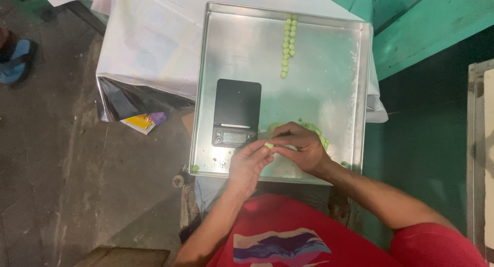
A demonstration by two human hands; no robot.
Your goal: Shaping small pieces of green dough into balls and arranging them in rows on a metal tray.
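Observation:
A small piece of pale green dough [268, 145] is pinched between the fingertips of my left hand [248, 161] and my right hand [301, 147], just above the near edge of a large steel tray [329, 92]. Under my right hand lies a lump of green dough [315, 129], partly hidden. A black digital scale [236, 112] stands on the tray just left of my hands. Several small green dough balls [287, 46] lie in two short rows at the tray's far edge.
The tray rests on a surface covered with white sheet [149, 46]. A green wooden wall [427, 25] is at the right. Grey concrete floor [62, 159] lies to the left, with a blue sandal [15, 61] and a yellow packet [140, 122].

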